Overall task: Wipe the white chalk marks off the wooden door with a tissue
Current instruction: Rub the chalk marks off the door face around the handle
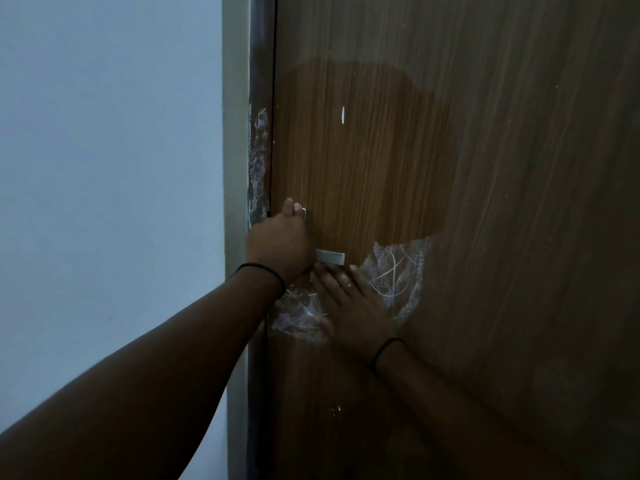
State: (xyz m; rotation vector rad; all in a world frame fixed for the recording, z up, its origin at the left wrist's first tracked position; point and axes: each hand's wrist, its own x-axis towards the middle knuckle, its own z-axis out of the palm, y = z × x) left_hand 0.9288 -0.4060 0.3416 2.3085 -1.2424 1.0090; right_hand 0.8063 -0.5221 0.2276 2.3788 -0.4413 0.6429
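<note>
The brown wooden door [485,168] fills the right of the view. White chalk marks [398,268] lie smeared to the right of the metal door handle [330,257], and more chalk scribble [298,313] sits below it. My left hand [278,244] is closed around the handle near the door's edge. Just under the handle, my right hand [353,306] presses flat on the door between the two chalk patches. No tissue shows; anything under the palm is hidden.
A darker patch of wood [363,150] without chalk spreads above the handle. The door frame [258,161] at the left carries a vertical band of chalk. A pale wall [104,168] stands to the left of the frame.
</note>
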